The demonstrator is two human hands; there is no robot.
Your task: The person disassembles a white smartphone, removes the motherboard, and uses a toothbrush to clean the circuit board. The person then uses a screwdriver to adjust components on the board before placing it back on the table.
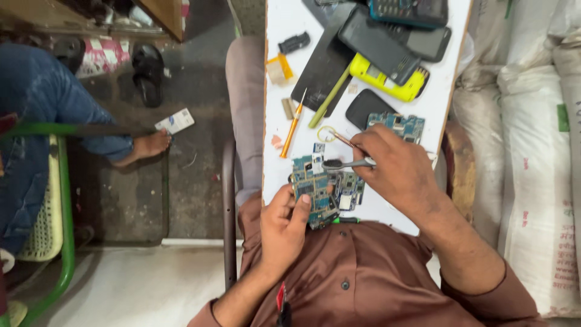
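Sitting at far left on a green chair, another person's bare foot resting on the floor beside a white card. Lying on the white bench: an orange screwdriver and a green stick. Gripping a blue circuit board at the bench's near edge, left hand closed around its lower side. Pinching metal tweezers, right hand closed, tips touching the board's top. Piling farther back: a yellow phone, dark phones, another circuit board.
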